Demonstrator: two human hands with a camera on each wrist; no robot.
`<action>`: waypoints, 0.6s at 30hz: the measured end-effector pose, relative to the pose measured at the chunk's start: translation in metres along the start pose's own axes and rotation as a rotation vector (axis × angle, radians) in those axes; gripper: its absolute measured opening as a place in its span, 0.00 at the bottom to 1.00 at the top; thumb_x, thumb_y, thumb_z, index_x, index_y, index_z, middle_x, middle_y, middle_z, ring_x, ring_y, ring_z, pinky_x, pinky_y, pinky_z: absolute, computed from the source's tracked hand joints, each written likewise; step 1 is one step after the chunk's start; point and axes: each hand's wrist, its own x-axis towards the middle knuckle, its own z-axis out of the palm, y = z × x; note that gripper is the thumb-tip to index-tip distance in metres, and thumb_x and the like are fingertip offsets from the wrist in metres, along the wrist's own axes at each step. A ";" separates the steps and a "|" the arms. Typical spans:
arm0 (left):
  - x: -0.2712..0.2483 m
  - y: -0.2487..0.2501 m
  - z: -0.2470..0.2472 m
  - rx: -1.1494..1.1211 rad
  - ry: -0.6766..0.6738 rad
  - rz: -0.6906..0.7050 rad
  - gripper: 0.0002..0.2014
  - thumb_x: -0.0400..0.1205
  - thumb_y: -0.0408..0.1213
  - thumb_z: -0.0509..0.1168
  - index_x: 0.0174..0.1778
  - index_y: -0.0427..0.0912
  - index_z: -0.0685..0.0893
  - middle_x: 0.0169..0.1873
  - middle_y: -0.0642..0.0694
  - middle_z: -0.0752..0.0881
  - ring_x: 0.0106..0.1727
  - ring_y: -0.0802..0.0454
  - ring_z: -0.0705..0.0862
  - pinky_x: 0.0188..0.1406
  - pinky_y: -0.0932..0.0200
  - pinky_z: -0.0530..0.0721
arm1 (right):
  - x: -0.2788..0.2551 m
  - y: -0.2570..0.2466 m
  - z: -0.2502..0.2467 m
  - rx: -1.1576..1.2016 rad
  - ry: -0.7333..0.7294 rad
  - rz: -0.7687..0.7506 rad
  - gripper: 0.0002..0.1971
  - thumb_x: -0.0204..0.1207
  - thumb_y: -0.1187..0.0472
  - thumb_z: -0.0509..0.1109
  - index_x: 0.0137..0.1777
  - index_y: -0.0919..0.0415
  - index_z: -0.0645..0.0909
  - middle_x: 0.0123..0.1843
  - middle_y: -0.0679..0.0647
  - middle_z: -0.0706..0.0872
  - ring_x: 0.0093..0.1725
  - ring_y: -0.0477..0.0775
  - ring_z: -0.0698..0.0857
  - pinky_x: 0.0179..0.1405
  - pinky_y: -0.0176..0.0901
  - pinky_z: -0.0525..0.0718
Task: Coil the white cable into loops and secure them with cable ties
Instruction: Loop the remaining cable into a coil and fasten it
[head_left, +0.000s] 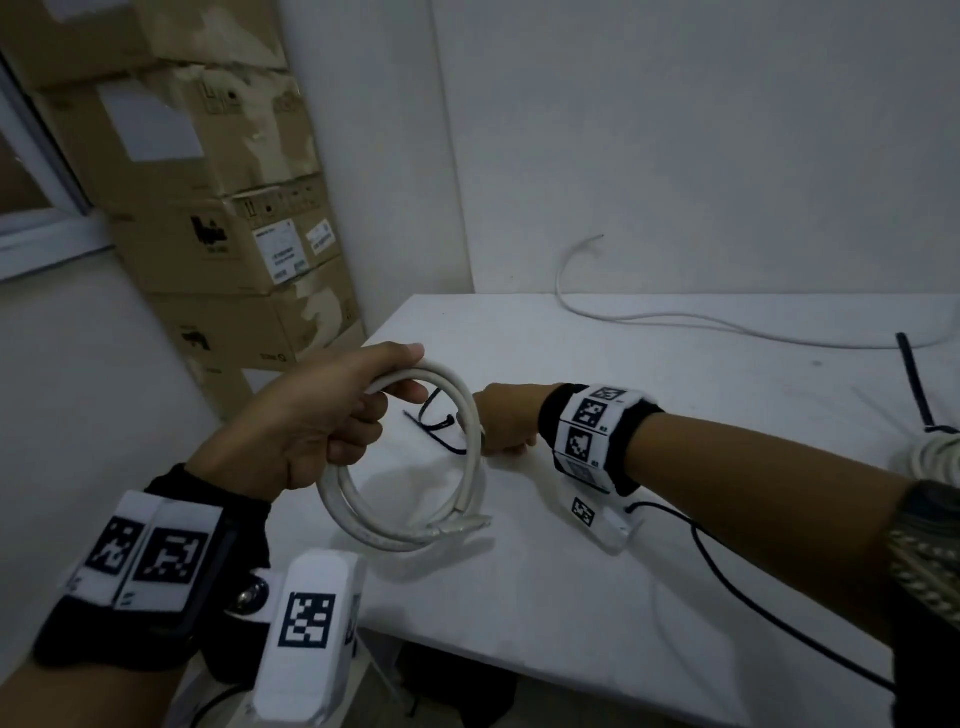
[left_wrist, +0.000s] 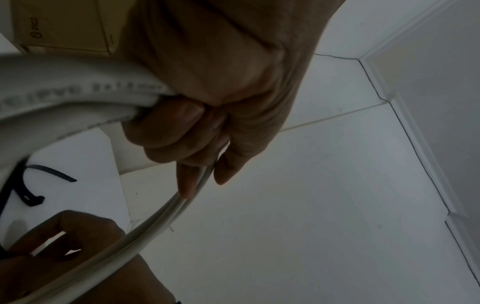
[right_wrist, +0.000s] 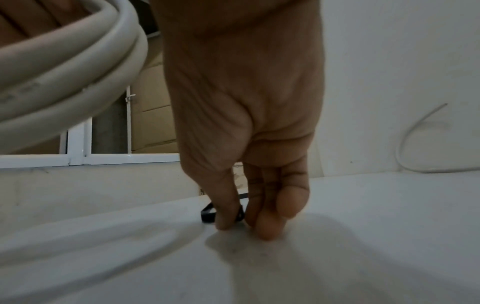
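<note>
The head view takes in both hands at once: the left hand (head_left: 311, 421) holds the coiled white cable (head_left: 415, 467) up above the worktop (head_left: 623, 571), while the right hand (head_left: 506, 421) reaches past the far side of the coil, down to the surface. Only the right wrist view shows what that hand does there — thumb and fingers (right_wrist: 267, 224) point down and pinch a black cable tie (right_wrist: 209, 214) against the worktop. The left wrist view adds the grip on the coil: the fingers (left_wrist: 179, 131) curl round two or three strands of the white cable (left_wrist: 78, 92), printed lettering along the sheath, with the loop running on below the little finger. It also catches the black cable tie (left_wrist: 33, 197) lying just beyond the right hand (left_wrist: 64, 246).

The coil hangs from the left hand, its lower arc clear of the surface, a cut end sticking out at the bottom. The tie lies under the right fingertips, just behind the coil.

The worktop is white. Well beyond the right hand a loose white cable (head_left: 675, 317) trails across it and up the white wall (head_left: 675, 130); right of the right forearm, at the frame edge, sits another coiled bundle (head_left: 935, 457) with a black tie standing from it. Stacked cardboard boxes (head_left: 218, 208) rise beyond the left hand — a window frame beside them.
</note>
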 end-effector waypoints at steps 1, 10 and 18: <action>-0.001 0.000 0.002 -0.001 -0.007 0.000 0.20 0.81 0.52 0.64 0.39 0.36 0.83 0.15 0.54 0.59 0.13 0.60 0.55 0.11 0.72 0.52 | -0.005 0.004 0.001 -0.004 -0.014 0.000 0.05 0.79 0.64 0.65 0.41 0.61 0.75 0.29 0.51 0.77 0.23 0.45 0.73 0.18 0.30 0.72; -0.017 0.014 0.041 -0.024 -0.047 0.052 0.19 0.82 0.51 0.63 0.38 0.36 0.82 0.16 0.53 0.59 0.13 0.59 0.55 0.12 0.72 0.53 | -0.111 0.046 -0.008 0.287 0.003 -0.079 0.06 0.77 0.65 0.68 0.49 0.57 0.84 0.35 0.49 0.83 0.34 0.47 0.80 0.31 0.32 0.79; -0.039 0.028 0.121 -0.019 -0.127 0.126 0.18 0.81 0.49 0.66 0.39 0.35 0.83 0.16 0.53 0.60 0.14 0.58 0.55 0.13 0.71 0.53 | -0.270 0.083 0.003 0.209 0.191 0.055 0.08 0.76 0.62 0.68 0.46 0.49 0.86 0.42 0.44 0.85 0.41 0.48 0.83 0.48 0.46 0.85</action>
